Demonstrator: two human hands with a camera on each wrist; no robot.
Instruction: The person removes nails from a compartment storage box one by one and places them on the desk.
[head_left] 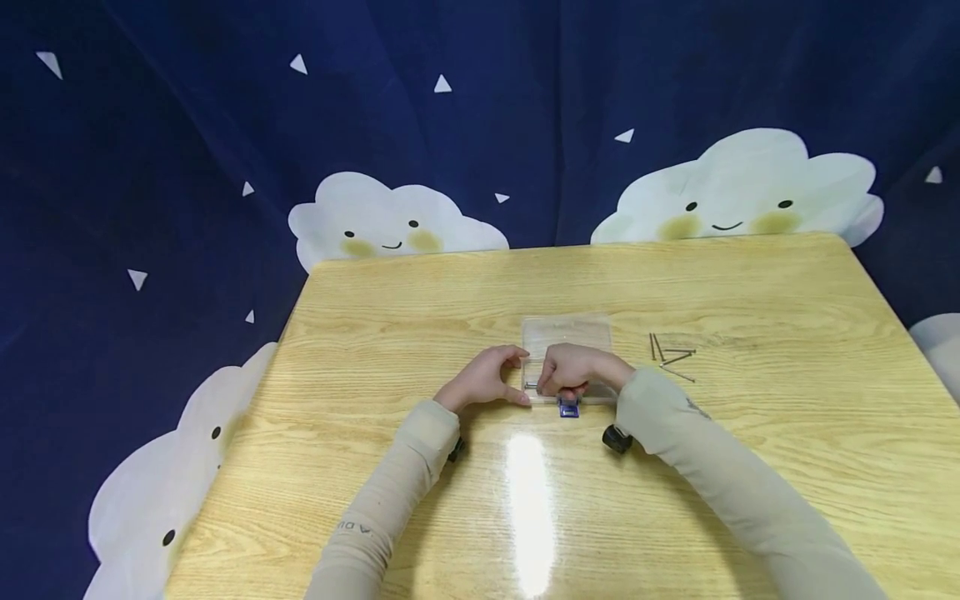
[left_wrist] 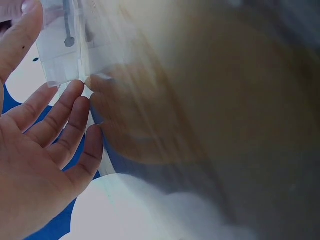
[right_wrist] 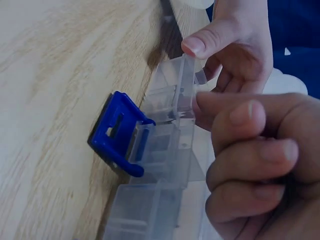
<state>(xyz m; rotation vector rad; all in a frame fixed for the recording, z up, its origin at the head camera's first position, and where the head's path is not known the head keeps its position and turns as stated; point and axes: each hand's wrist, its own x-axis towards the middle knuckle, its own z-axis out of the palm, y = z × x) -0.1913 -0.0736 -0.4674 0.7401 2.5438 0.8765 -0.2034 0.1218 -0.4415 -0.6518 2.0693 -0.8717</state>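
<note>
A clear plastic compartment box [head_left: 566, 333] lies at the table's middle, its blue latch [head_left: 568, 407] at the near edge. My left hand [head_left: 486, 379] holds the box's left end between thumb and fingers. In the left wrist view the fingertips [left_wrist: 75, 92] touch a corner of the box [left_wrist: 62, 55]. My right hand [head_left: 573, 371] rests over the box's near half with its fingers curled. In the right wrist view its thumb tip touches the rim of the box [right_wrist: 165, 115] beside the latch [right_wrist: 117, 135]. Nothing shows inside the curled fingers [right_wrist: 250, 160].
Several thin metal nails [head_left: 671, 357] lie loose on the wooden table [head_left: 450, 300] to the right of the box. A dark blue curtain with white clouds hangs behind and around the table.
</note>
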